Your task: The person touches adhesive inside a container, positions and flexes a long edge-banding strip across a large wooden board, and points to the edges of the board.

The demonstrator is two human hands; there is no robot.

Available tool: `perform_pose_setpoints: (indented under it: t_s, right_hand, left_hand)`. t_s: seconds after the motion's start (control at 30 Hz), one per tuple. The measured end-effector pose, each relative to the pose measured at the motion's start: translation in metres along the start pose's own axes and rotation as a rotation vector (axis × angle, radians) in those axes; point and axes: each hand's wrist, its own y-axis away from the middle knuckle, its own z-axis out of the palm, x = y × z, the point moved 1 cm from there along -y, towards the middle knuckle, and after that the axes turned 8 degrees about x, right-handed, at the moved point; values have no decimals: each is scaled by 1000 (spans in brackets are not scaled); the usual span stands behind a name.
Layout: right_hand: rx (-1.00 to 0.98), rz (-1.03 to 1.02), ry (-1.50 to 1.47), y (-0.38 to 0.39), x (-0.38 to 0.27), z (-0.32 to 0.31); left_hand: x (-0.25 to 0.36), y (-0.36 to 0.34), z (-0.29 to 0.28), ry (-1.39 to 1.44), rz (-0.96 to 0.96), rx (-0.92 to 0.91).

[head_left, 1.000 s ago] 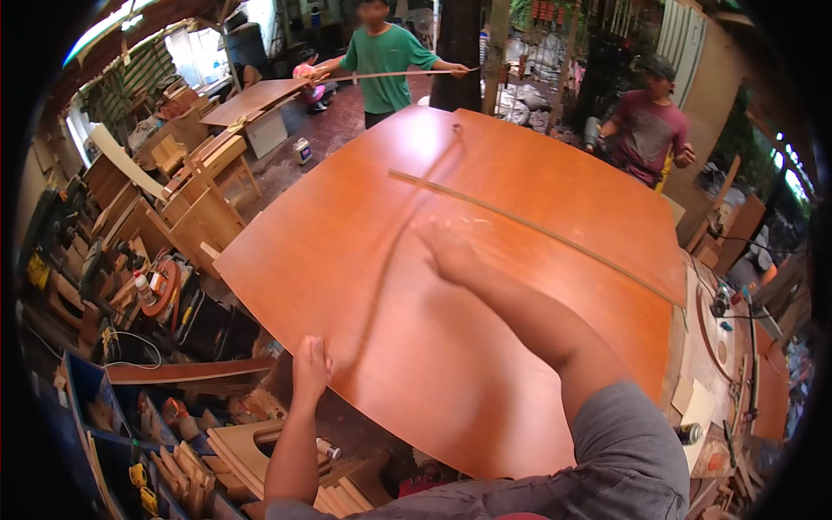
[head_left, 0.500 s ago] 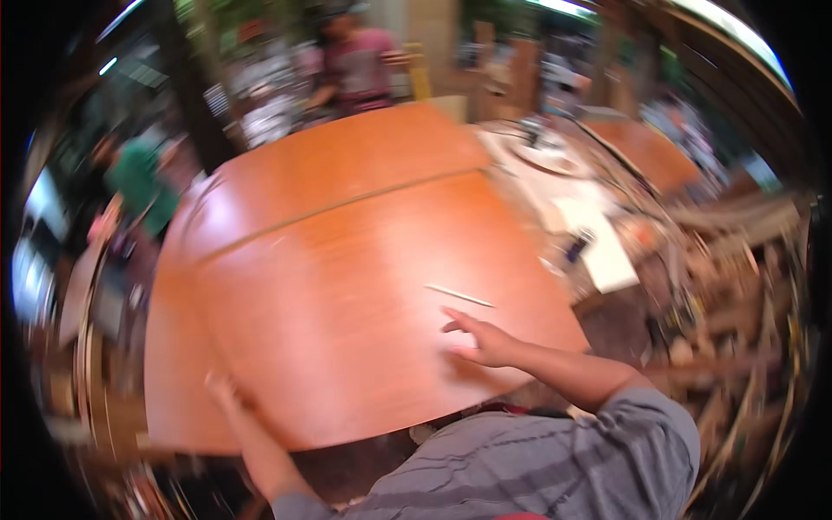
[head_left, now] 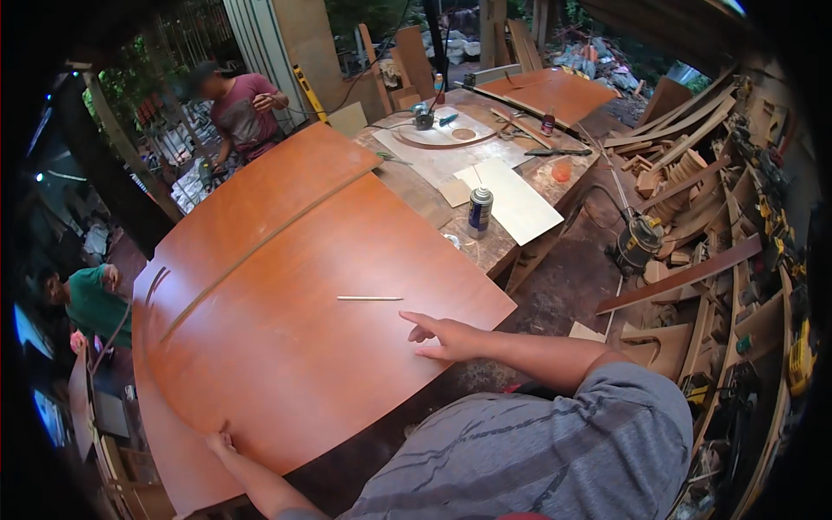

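Observation:
A large glossy orange-brown wooden panel (head_left: 286, 373) fills the lower middle and left, crossed by a narrow straight strip (head_left: 269, 232). A pale pencil-like stick (head_left: 369, 298) lies on it. Just below the stick, my right hand (head_left: 438, 338) is open with fingers apart, holding nothing, near the panel's right side. My left hand (head_left: 221, 446) touches the panel at lower left; its fingers are foreshortened and too indistinct to tell their shape. Curved thin strips (head_left: 156, 282) show by the panel's far left edge.
A workbench (head_left: 511, 249) behind carries a spray can (head_left: 479, 211), pale boards (head_left: 520, 208) and tools. A shop vacuum (head_left: 637, 247) and stacked wood offcuts (head_left: 693, 186) crowd the right. One co-worker in maroon (head_left: 247, 117) stands beyond the panel, another in green (head_left: 100, 308) at left.
The view has swung to the right, showing more of the workbench. My right hand has moved from mid-panel toward the right side; my left hand has shifted along the panel.

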Motion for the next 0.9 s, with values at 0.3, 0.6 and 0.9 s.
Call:
perform_pose_setpoints:
  t_s: [0.3,0.6,0.9]
  right_hand:
    - [87,44,-201,94,57,-103]
    - [481,236,-408,207,160,-235]
    - [409,73,-448,154,177,-271]
  left_hand:
    - [-57,75,-26,-1047,1049,0]
    - [-69,490,52,-710,1187,38]
    - [10,600,142,-249,1142,-320]
